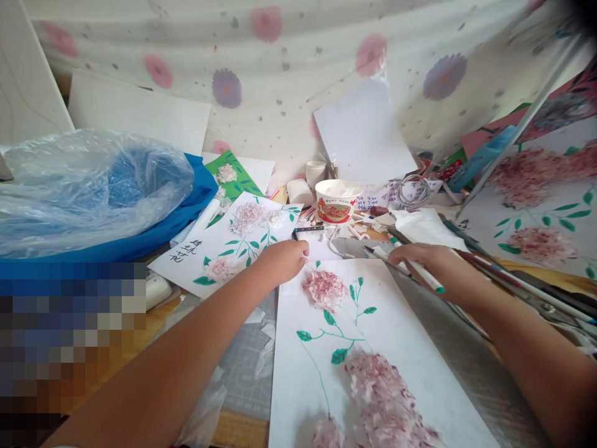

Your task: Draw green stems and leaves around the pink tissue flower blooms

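Note:
A large white sheet (298,386) lies in front of me. It bears raised pink-and-white flower clusters (325,290) and green drawn stems and leaves (340,356). My left hand (288,258) is closed at the sheet's top left corner; whatever its fingers hold is hidden. Beyond the sheet's top right, my right hand (422,258) is closed round a white marker with green ends (426,275). A thin dark-tipped pen or brush (379,253) lies by its fingertips. Just past my left hand is a black pen with coloured dots (308,229).
A similar flower picture (186,267) with black writing lies left, another (550,211) stands right. A paper bowl (338,199) with white stuff stands behind. Clear plastic over a blue bag (196,186) fills the left. Pens and brushes (513,274) crowd the right, over a grey cutting mat (233,379).

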A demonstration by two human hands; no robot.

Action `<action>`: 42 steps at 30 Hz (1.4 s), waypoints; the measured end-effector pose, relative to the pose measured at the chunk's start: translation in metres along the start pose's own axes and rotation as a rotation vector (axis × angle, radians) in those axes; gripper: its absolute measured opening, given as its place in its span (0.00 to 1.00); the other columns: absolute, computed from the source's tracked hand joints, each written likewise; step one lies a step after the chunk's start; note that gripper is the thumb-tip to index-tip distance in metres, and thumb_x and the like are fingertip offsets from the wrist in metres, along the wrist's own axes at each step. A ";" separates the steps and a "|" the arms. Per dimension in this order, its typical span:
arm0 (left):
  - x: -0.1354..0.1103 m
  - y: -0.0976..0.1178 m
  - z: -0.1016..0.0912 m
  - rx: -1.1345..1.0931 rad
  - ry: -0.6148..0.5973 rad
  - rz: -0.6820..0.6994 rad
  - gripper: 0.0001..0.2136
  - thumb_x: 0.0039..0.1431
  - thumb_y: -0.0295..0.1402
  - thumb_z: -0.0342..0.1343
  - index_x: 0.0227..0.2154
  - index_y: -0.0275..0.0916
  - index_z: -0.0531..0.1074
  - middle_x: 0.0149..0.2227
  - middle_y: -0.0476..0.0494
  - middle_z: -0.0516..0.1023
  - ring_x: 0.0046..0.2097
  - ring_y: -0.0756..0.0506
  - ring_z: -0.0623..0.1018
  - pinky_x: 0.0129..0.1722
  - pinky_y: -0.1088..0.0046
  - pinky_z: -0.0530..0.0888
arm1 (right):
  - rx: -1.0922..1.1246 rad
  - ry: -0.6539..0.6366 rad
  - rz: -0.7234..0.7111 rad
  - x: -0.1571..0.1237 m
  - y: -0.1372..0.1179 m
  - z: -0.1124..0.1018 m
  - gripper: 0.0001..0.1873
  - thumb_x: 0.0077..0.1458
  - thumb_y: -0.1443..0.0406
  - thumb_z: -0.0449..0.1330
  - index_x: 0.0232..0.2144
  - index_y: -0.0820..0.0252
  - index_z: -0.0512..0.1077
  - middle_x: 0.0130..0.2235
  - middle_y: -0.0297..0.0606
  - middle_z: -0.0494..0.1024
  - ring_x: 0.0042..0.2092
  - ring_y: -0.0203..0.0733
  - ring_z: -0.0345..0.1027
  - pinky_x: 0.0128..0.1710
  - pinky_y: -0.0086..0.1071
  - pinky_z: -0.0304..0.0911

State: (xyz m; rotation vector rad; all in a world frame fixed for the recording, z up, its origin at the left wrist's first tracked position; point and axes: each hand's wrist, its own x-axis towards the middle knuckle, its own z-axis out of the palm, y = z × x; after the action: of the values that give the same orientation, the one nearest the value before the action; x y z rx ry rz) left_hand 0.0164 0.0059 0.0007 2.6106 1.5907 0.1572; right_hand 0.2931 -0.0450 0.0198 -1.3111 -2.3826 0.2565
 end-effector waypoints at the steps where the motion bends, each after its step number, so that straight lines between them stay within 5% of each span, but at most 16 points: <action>1: 0.000 -0.001 0.000 0.005 -0.005 -0.001 0.08 0.53 0.33 0.42 0.31 0.42 0.66 0.32 0.47 0.71 0.34 0.46 0.70 0.28 0.74 0.62 | 0.051 0.024 -0.014 -0.001 -0.005 -0.002 0.14 0.42 0.74 0.53 0.33 0.59 0.69 0.38 0.41 0.73 0.41 0.46 0.65 0.41 0.34 0.59; 5: -0.002 -0.005 -0.001 0.026 -0.018 -0.032 0.12 0.55 0.35 0.40 0.28 0.41 0.68 0.30 0.46 0.72 0.33 0.45 0.71 0.27 0.73 0.62 | 0.413 0.030 -0.026 -0.008 -0.033 0.000 0.09 0.52 0.65 0.52 0.34 0.57 0.69 0.28 0.38 0.74 0.31 0.39 0.68 0.32 0.31 0.62; 8: -0.006 -0.007 -0.001 0.020 -0.022 -0.051 0.11 0.54 0.37 0.41 0.30 0.42 0.68 0.32 0.46 0.73 0.33 0.46 0.71 0.27 0.73 0.62 | 0.778 -0.072 -0.118 -0.012 -0.052 0.011 0.15 0.51 0.56 0.53 0.37 0.58 0.70 0.28 0.39 0.74 0.29 0.38 0.67 0.26 0.29 0.63; 14: -0.012 -0.005 -0.001 -0.017 -0.057 -0.018 0.11 0.50 0.43 0.48 0.34 0.46 0.65 0.35 0.51 0.72 0.36 0.46 0.71 0.30 0.75 0.64 | 1.098 -0.260 -0.107 0.001 -0.079 0.036 0.08 0.47 0.63 0.58 0.30 0.62 0.71 0.29 0.39 0.74 0.29 0.34 0.66 0.27 0.28 0.61; 19: -0.013 0.000 -0.001 0.014 -0.068 -0.021 0.09 0.51 0.41 0.47 0.34 0.45 0.63 0.32 0.50 0.72 0.34 0.45 0.71 0.28 0.73 0.64 | 1.011 -0.431 0.004 0.013 -0.098 0.053 0.08 0.42 0.65 0.60 0.20 0.65 0.66 0.20 0.32 0.66 0.22 0.29 0.56 0.20 0.23 0.53; 28: -0.007 -0.001 0.006 0.068 -0.043 0.026 0.08 0.52 0.38 0.47 0.31 0.41 0.62 0.36 0.47 0.70 0.36 0.45 0.70 0.30 0.73 0.64 | 0.695 -0.485 -0.054 0.023 -0.111 0.043 0.02 0.43 0.72 0.54 0.24 0.62 0.64 0.22 0.29 0.65 0.23 0.28 0.56 0.20 0.21 0.52; 34: -0.008 -0.004 0.009 0.045 -0.031 0.019 0.08 0.53 0.38 0.47 0.32 0.40 0.61 0.31 0.47 0.71 0.33 0.45 0.71 0.28 0.73 0.63 | 0.841 -0.338 -0.035 0.020 -0.110 0.062 0.03 0.40 0.71 0.53 0.19 0.63 0.61 0.19 0.29 0.63 0.20 0.28 0.54 0.17 0.21 0.50; 42: -0.008 -0.005 0.012 0.026 0.018 0.042 0.08 0.54 0.38 0.46 0.34 0.42 0.60 0.34 0.50 0.69 0.35 0.47 0.70 0.30 0.74 0.64 | 0.751 -0.333 -0.071 0.019 -0.104 0.073 0.05 0.44 0.68 0.55 0.20 0.62 0.61 0.20 0.30 0.63 0.21 0.29 0.54 0.19 0.22 0.52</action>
State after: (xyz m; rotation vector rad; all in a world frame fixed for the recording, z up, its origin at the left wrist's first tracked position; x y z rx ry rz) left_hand 0.0099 0.0008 -0.0127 2.6712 1.5545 0.1648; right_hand 0.1726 -0.0832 -0.0048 -0.8614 -2.2032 1.2836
